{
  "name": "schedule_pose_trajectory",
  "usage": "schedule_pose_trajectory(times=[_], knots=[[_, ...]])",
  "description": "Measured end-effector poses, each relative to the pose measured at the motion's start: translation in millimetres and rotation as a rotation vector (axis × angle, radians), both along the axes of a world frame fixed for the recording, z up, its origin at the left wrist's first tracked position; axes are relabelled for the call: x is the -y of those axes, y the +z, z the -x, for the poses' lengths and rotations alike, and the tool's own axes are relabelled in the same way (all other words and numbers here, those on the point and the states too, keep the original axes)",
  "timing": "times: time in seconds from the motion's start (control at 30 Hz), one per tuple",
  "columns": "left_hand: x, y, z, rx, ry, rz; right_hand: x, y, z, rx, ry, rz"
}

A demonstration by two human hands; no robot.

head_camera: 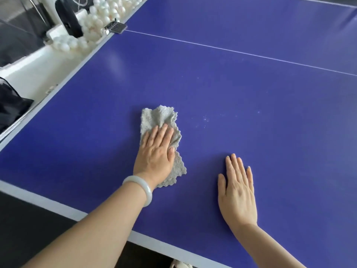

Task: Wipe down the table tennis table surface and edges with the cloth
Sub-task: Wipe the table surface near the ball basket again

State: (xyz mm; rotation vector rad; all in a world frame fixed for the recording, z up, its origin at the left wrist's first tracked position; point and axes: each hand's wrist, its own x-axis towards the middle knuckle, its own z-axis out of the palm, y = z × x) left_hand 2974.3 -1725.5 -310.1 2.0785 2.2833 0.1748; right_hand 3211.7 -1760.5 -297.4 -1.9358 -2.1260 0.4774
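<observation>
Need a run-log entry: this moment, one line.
left hand presses grey fluffy cloth | right hand flat on blue table tennis table | white specks right of cloth

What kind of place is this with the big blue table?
Probably a table tennis practice room or club. The blue table has white lines, what looks like a net clamp sits on its side edge, and a white trough beside it is heaped with white balls.

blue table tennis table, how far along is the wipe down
On the blue table tennis table, the stretch left of the grey fluffy cloth shows no specks. The left hand presses the cloth flat; the right hand rests flat beside it. Pale specks right of the cloth and the white edge band remain.
</observation>
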Motion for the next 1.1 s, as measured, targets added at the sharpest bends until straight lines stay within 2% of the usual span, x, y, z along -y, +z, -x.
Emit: schedule_pose_trajectory(times=[0.1, 0.17, 0.23, 0.3, 0.37, 0.43, 0.53, 0.63, 0.73, 0.83, 0.9, 1.1], knots=[[1, 2, -40, 0.028, 0.059, -0.012, 0, -1, -1, -0.024, -0.005, -0.008], [11, 1, -85, 0.044, -0.140, 0.020, 2, -1, -2, -0.096, -0.022, -0.020], [22, 0, -124, -0.016, -0.395, 0.091, 1, -1, -3, -0.193, -0.056, -0.021], [20, -1, -130, -0.046, -0.507, 0.094, -1, -1, -3, -0.247, -0.083, -0.030], [7, 2, -108, 0.014, -0.557, 0.055, -3, -1, -2, -0.221, -0.086, -0.033], [-15, 4, -75, 0.016, -0.505, 0.034, -2, -2, -1, -0.128, -0.065, -0.039], [-52, 1, -17, -0.044, -0.229, 0.030, 0, -3, 1, 0.036, -0.032, -0.055], [-62, 4, 25, 0.027, -0.060, 0.004, -1, 3, 2, 0.030, -0.014, -0.084], [-56, 3, 29, 0.048, -0.075, -0.021, -9, 7, -16, -0.041, 0.054, -0.085], [-56, 2, 29, 0.048, -0.077, -0.016, -42, 17, -60, -0.120, -0.110, -0.053], [-56, 0, 31, 0.049, -0.076, -0.020, -81, 23, -91, -0.085, -0.228, -0.071], [-57, 0, 25, 0.056, -0.061, -0.053, -183, 6, -118, 0.157, -0.242, 0.024]])
